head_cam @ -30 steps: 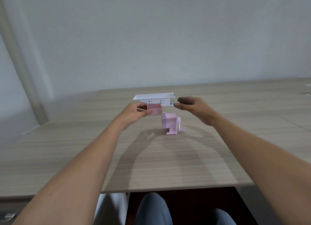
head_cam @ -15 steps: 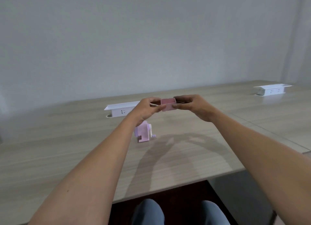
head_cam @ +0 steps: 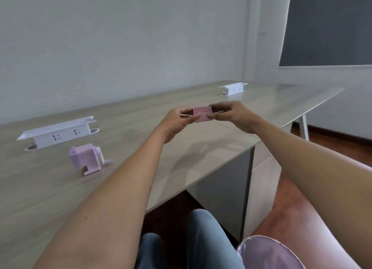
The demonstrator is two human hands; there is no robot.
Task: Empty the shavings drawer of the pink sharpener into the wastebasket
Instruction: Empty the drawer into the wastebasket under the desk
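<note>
The small pink shavings drawer (head_cam: 203,113) is held in the air over the desk between both hands. My left hand (head_cam: 177,123) pinches its left side and my right hand (head_cam: 233,115) pinches its right side. The pink sharpener (head_cam: 87,159) stands on the wooden desk (head_cam: 141,147) at the left, its drawer slot empty and its crank to the right. A pink rounded wastebasket rim (head_cam: 269,250) shows at the bottom right, on the floor beside my knees; my right forearm hides part of it.
Two white pop-up socket boxes sit on the desk: one (head_cam: 58,132) behind the sharpener, one (head_cam: 233,88) at the far right. A grey desk panel (head_cam: 225,190) stands below the desk edge. My knees in jeans (head_cam: 181,240) are under the desk.
The drawer has gone from my left hand alone to both hands. My view has swung right, so the sharpener now lies at the left and the wastebasket has come into view.
</note>
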